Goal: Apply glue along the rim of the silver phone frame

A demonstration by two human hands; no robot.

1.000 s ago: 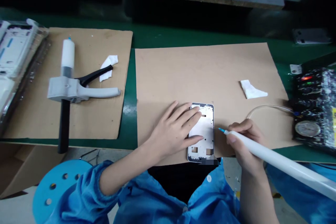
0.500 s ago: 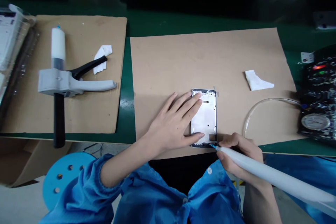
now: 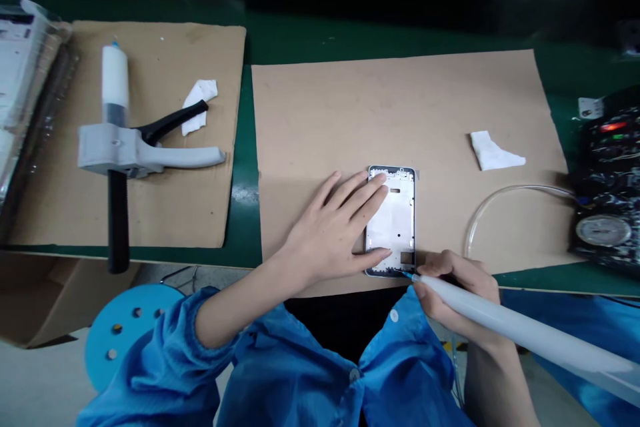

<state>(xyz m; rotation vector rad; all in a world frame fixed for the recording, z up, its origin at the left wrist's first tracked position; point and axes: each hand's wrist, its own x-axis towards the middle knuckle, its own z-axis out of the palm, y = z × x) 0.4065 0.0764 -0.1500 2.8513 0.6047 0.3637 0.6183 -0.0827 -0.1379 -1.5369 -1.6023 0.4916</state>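
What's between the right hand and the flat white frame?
The head view shows the blue tip of the white tube there, reaching from the right hand over the white frame.

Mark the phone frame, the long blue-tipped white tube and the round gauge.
Phone frame (image 3: 398, 217), head view: middle of its pale inner plate.
Long white tube (image 3: 525, 331), head view: middle of its barrel.
Round gauge (image 3: 603, 231), head view: centre of its dial.

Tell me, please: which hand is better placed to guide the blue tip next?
Probably the right hand: it holds the white tube, whose blue tip is at the lower end of the frame. The left hand has fingers on its left side.
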